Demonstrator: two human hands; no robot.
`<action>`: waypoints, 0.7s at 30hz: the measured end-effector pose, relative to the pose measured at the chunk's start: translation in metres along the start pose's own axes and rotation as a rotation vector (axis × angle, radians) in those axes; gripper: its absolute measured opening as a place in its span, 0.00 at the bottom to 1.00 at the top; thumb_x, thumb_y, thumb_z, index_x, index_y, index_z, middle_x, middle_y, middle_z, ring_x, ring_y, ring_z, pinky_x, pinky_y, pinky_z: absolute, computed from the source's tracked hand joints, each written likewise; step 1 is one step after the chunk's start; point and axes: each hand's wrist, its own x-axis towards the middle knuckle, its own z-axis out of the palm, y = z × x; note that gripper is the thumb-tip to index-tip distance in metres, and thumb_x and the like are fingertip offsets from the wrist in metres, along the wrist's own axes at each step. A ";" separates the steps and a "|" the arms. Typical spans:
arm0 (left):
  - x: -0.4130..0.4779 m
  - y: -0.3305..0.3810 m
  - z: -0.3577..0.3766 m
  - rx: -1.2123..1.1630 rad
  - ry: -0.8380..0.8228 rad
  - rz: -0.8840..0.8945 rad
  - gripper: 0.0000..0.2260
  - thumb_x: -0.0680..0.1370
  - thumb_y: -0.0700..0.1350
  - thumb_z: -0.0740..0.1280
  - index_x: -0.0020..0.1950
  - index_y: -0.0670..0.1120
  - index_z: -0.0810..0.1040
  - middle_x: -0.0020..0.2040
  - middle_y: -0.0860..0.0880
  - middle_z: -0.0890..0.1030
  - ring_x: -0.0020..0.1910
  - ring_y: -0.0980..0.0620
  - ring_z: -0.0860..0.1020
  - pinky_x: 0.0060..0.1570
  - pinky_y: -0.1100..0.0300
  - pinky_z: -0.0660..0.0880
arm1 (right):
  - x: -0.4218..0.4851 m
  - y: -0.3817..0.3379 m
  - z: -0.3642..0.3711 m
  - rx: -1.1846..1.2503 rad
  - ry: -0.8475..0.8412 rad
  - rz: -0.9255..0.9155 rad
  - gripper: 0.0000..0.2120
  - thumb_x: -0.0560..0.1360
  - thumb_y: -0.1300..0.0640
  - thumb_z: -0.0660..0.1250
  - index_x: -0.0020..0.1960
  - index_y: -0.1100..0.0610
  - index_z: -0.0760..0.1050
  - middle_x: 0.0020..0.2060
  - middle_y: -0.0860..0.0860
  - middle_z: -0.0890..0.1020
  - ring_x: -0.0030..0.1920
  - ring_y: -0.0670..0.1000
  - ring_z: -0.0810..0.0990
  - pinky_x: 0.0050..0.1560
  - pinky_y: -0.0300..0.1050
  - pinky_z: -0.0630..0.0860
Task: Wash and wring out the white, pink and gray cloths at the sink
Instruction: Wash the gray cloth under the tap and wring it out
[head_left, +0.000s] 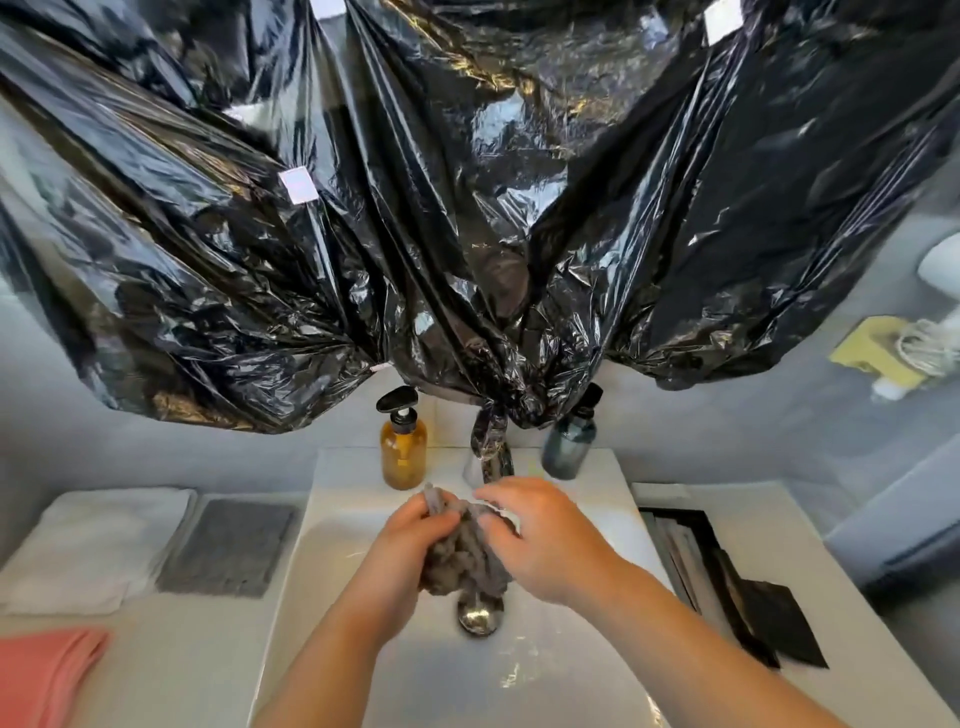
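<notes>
Gray cloth (467, 564) hangs bunched over the drain (478, 618) in the sink (332, 525), with the left hand (415, 538) and right hand (543, 543) both curled tight around it. To wring it well, I would twist the hands opposite ways, low over the basin. The white cloth (88, 540) and pink cloth (47, 673) lie on the counter to the left.
</notes>
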 end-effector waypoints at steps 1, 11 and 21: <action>-0.004 0.007 0.001 -0.010 -0.009 0.012 0.05 0.81 0.41 0.64 0.53 0.40 0.78 0.48 0.41 0.86 0.46 0.46 0.85 0.46 0.51 0.80 | -0.004 -0.001 0.005 0.026 -0.009 0.000 0.11 0.81 0.52 0.63 0.60 0.53 0.80 0.54 0.47 0.80 0.57 0.47 0.74 0.59 0.44 0.72; -0.020 0.091 0.000 0.117 0.224 0.171 0.10 0.84 0.46 0.63 0.55 0.45 0.83 0.48 0.42 0.84 0.43 0.49 0.83 0.39 0.58 0.80 | -0.032 0.021 -0.027 0.231 0.201 0.035 0.09 0.76 0.65 0.71 0.50 0.53 0.86 0.50 0.39 0.76 0.54 0.37 0.75 0.56 0.28 0.66; -0.078 0.195 0.093 0.126 0.111 0.440 0.13 0.85 0.47 0.59 0.49 0.45 0.81 0.35 0.47 0.81 0.37 0.50 0.82 0.44 0.56 0.78 | -0.028 -0.019 -0.074 0.627 -0.096 0.113 0.32 0.73 0.51 0.77 0.72 0.44 0.67 0.65 0.41 0.77 0.64 0.45 0.76 0.58 0.42 0.74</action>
